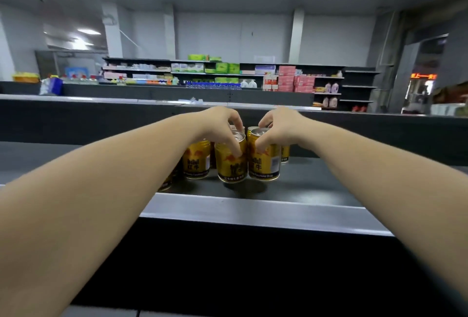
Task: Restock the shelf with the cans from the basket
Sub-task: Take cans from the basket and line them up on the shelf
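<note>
**Both hands on upright cans at the shelf**

The dark shelf (316, 185) carries a cluster of gold cans near its front edge. Your left hand (222, 126) grips the left can (231, 164) from above, fingers curled over its top; your right hand (278, 126) grips the right can (264, 162) likewise. Both cans stand upright, almost touching, directly beneath your hands. Gold labels, dark base bands, silver tops. No basket in sight.

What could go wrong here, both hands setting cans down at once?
1. The left hand and right hand hold their gold cans nearly touching; a bump could tip either.
2. The left forearm hangs over the neighbouring cans; pulling back may knock them.
</note>
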### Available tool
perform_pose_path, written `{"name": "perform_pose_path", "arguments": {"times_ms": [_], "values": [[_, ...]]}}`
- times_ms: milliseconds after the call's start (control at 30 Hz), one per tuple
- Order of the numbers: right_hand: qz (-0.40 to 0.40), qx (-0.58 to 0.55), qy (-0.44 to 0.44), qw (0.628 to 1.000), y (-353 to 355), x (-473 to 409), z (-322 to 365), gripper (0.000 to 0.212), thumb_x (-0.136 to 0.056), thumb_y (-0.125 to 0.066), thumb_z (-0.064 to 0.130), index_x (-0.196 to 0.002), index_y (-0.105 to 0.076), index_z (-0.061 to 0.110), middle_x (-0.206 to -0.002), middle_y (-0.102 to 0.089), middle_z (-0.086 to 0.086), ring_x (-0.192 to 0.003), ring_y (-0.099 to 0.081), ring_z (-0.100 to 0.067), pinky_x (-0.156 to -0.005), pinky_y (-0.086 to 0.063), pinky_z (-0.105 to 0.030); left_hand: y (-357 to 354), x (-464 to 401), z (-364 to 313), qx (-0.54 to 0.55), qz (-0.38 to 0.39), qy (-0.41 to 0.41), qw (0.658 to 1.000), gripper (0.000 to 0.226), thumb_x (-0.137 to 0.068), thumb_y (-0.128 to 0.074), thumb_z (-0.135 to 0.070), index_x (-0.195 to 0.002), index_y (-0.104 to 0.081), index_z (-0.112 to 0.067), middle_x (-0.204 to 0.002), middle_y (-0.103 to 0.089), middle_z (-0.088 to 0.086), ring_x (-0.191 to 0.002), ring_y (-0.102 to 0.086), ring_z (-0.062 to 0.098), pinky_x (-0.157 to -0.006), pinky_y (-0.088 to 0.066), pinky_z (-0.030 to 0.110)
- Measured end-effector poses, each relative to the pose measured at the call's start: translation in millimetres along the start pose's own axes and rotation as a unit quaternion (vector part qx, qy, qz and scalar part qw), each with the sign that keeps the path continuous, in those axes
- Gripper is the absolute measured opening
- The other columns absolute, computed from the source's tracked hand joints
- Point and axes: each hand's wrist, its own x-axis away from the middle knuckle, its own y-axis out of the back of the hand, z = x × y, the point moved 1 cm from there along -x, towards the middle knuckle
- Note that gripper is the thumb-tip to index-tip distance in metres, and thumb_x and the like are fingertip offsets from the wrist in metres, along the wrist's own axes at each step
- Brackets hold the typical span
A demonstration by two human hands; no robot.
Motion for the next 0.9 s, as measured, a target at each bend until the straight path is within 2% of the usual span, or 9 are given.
{"name": "perform_pose_path", "arguments": {"times_ms": [133, 300, 433, 500, 600, 667, 733, 800, 900], "values": [[0.013, -0.011, -0.017, 1.0, -16, -22, -22, 0.055, -0.057, -0.079, 0.029, -0.106, -0.067, 0.008, -0.11, -0.065, -0.012, -0.09, -0.059, -0.024, -0.075, -0.054, -0.037, -6, -21, 12, -0.049, 0.032, -0.008, 0.998, 0.054, -0.059, -0.084, -0.03, -0.103, -0.053, -0.037, -0.113, -0.055, -0.002, -0.103, -0.052, 0.02, -0.081, -0.044, 0.033], [0.021, -0.044, -0.024, 0.999, -27, -45, -39, 0.054, -0.061, -0.08, 0.024, -0.11, -0.065, 0.008, -0.114, -0.064, -0.012, -0.096, -0.058, -0.025, -0.082, -0.053, -0.037, -1, -34, 23, -0.101, 0.051, -0.008, 0.994, 0.052, -0.063, -0.082, -0.026, -0.105, -0.052, -0.037, -0.119, -0.054, -0.003, -0.103, -0.048, 0.016, -0.078, -0.039, 0.03], [0.027, -0.083, -0.017, 0.996, -34, -60, -42, 0.044, -0.062, -0.077, 0.02, -0.102, -0.068, 0.003, -0.112, -0.065, -0.018, -0.103, -0.061, -0.03, -0.089, -0.051, -0.045, 1, -39, 29, -0.114, 0.058, 0.0, 0.992, 0.055, -0.065, -0.081, -0.029, -0.112, -0.053, -0.036, -0.123, -0.055, -0.003, -0.104, -0.048, 0.016, -0.08, -0.039, 0.031], [0.032, -0.082, -0.008, 0.996, -38, -68, -40, 0.037, -0.064, -0.075, 0.02, -0.096, -0.069, 0.003, -0.107, -0.066, -0.019, -0.098, -0.062, -0.03, -0.085, -0.051, -0.041, 1, -42, 30, -0.113, 0.064, 0.002, 0.992, 0.056, -0.066, -0.081, -0.031, -0.114, -0.053, -0.035, -0.125, -0.055, -0.003, -0.106, -0.048, 0.016, -0.082, -0.039, 0.031], [0.029, -0.074, -0.002, 0.997, -44, -79, -37, 0.036, -0.066, -0.072, 0.017, -0.098, -0.068, 0.001, -0.106, -0.065, -0.022, -0.085, -0.062, -0.026, -0.081, -0.052, -0.039, 0, -48, 34, -0.109, 0.072, 0.001, 0.991, 0.056, -0.067, -0.08, -0.032, -0.116, -0.053, -0.034, -0.128, -0.054, -0.002, -0.112, -0.049, 0.019, -0.084, -0.038, 0.031], [0.022, -0.06, -0.001, 0.998, -48, -85, -36, 0.036, -0.065, -0.07, 0.018, -0.097, -0.068, 0.001, -0.098, -0.066, -0.022, -0.08, -0.057, -0.022, -0.072, -0.05, -0.034, -1, -50, 36, -0.102, 0.074, -0.002, 0.992, 0.056, -0.067, -0.08, -0.032, -0.117, -0.054, -0.034, -0.129, -0.054, -0.001, -0.114, -0.049, 0.019, -0.085, -0.038, 0.031], [0.018, -0.035, 0.002, 0.999, -50, -89, -37, 0.036, -0.067, -0.07, 0.024, -0.101, -0.07, 0.01, -0.097, -0.064, -0.01, -0.091, -0.054, -0.023, -0.074, -0.046, -0.032, -1, -52, 38, -0.093, 0.075, -0.004, 0.993, 0.056, -0.068, -0.079, -0.031, -0.118, -0.054, -0.034, -0.13, -0.053, -0.002, -0.112, -0.048, 0.017, -0.085, -0.038, 0.032], [0.019, -0.004, -0.006, 1.0, -50, -91, -37, 0.041, -0.07, -0.07, 0.031, -0.11, -0.067, 0.023, -0.109, -0.058, -0.005, -0.107, -0.046, -0.026, -0.087, -0.042, -0.038, -1, -52, 40, -0.09, 0.076, -0.007, 0.993, 0.057, -0.069, -0.078, -0.032, -0.12, -0.054, -0.034, -0.132, -0.052, -0.002, -0.112, -0.047, 0.016, -0.086, -0.037, 0.031], [0.015, -0.018, -0.005, 1.0, -51, -94, -35, 0.037, -0.07, -0.071, 0.029, -0.106, -0.068, 0.023, -0.112, -0.059, -0.005, -0.11, -0.048, -0.028, -0.087, -0.044, -0.038, -1, -53, 41, -0.101, 0.072, -0.014, 0.992, 0.058, -0.071, -0.077, -0.032, -0.124, -0.054, -0.032, -0.135, -0.05, -0.001, -0.116, -0.046, 0.017, -0.088, -0.035, 0.032]]}}
